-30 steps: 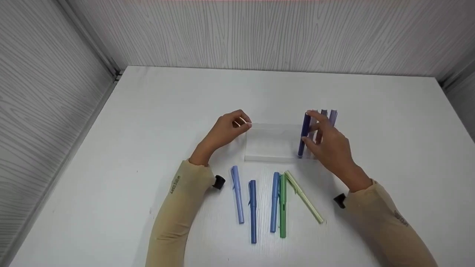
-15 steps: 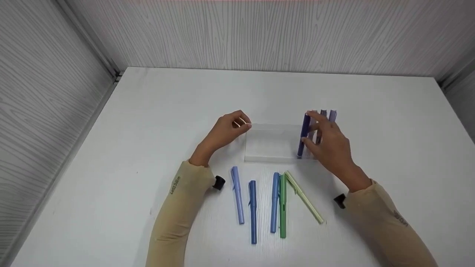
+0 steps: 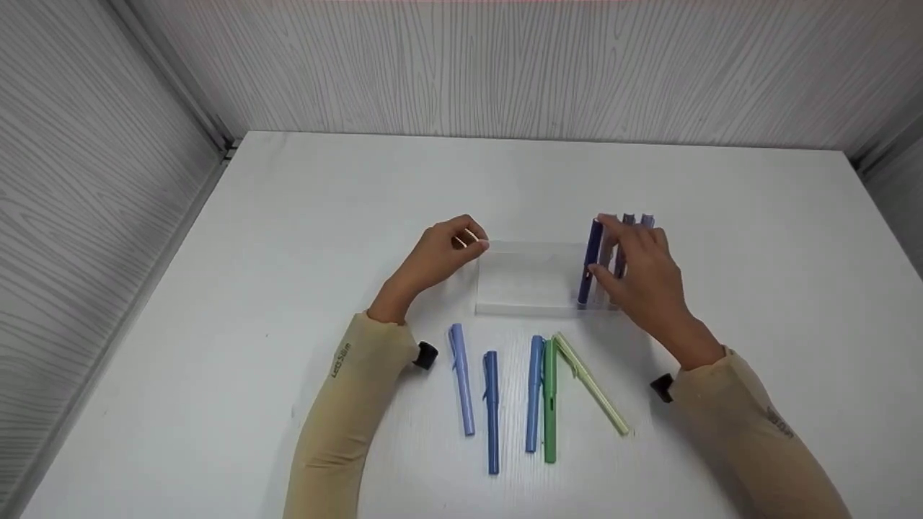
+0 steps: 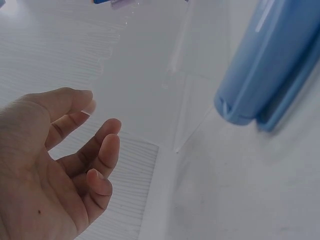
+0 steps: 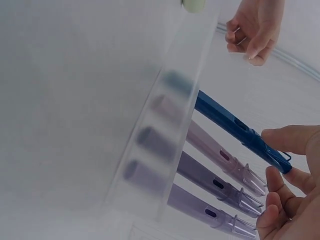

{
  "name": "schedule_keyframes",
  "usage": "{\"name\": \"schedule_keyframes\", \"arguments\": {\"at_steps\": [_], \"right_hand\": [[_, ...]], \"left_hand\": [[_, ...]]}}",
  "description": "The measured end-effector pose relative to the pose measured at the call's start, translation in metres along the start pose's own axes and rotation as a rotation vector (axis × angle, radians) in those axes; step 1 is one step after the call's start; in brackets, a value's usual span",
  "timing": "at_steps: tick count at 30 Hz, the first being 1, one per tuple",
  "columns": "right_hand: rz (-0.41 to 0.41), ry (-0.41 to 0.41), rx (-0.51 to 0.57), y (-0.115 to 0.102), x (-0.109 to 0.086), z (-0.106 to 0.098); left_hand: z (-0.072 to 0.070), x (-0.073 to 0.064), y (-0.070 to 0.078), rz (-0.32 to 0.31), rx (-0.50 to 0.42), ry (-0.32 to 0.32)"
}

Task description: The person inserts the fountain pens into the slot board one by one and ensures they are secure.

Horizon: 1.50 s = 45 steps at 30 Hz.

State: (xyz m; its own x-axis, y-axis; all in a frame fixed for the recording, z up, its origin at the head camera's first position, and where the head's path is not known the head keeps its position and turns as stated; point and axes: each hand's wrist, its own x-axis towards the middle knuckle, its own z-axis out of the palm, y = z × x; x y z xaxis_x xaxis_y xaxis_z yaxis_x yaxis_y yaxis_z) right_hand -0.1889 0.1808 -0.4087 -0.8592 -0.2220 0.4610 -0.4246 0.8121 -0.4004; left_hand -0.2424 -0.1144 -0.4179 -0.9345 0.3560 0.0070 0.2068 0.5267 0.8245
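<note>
- Wood-grain panels (image 3: 505, 65) enclose a white desk (image 3: 180, 404) on three visible sides, seen from a camera worn on a person's head.
- At left, a tan sleeve (image 3: 332, 440) reaches up to the left hand (image 3: 436, 252), whose thumb and finger pinch the upper left corner of a clear holder (image 3: 530, 281).
- The holder stands mid-desk, its see-through back and frosted base running across to the other of the two hands.
- Nearer the camera lie five capped pens: a periwinkle pen (image 3: 463, 382), a royal-blue pen (image 3: 492, 414), then a mid-blue pen (image 3: 533, 396) just beside a green pen (image 3: 550, 404), and a pale green pen (image 3: 593, 386) slanting away to the right.
- Toward the holder's right end, a deep-blue pen (image 3: 589, 263) stands slightly tilted — its lower end in the base, its upper part pinched between the right hand's (image 3: 649, 281) thumb and finger.
- Beside it, partly behind that hand, stand three more: a pinkish pen (image 5: 212, 147), a dark purple pen (image 5: 202, 175) and a light purple pen (image 5: 195, 204).
- At far right, a second tan sleeve (image 3: 750, 440) — a black device (image 3: 661, 388) at its cuff.
</note>
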Motion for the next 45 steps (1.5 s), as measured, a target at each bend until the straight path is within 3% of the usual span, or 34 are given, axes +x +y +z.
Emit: {"name": "schedule_keyframes", "arguments": {"at_steps": [17, 25, 32, 37, 45], "right_hand": [[-0.003, -0.024, -0.052, 0.002, 0.007, -0.002], [-0.066, 0.021, -0.101, 0.004, 0.006, -0.001], [-0.031, -0.003, -0.062, 0.002, 0.001, -0.006], [-0.015, -0.068, -0.032, 0.0, -0.003, -0.01], [0.035, -0.273, 0.063, -0.005, -0.014, -0.017]], "left_hand": [[0.0, 0.0, 0.0, -0.009, 0.016, 0.001], [-0.001, -0.001, 0.003, 0.001, 0.036, 0.005], [0.0, 0.0, 0.002, 0.004, 0.043, 0.008], [0.0, -0.001, 0.002, -0.006, 0.043, 0.009], [0.0, -0.001, 0.001, 0.014, 0.043, 0.011]]}}
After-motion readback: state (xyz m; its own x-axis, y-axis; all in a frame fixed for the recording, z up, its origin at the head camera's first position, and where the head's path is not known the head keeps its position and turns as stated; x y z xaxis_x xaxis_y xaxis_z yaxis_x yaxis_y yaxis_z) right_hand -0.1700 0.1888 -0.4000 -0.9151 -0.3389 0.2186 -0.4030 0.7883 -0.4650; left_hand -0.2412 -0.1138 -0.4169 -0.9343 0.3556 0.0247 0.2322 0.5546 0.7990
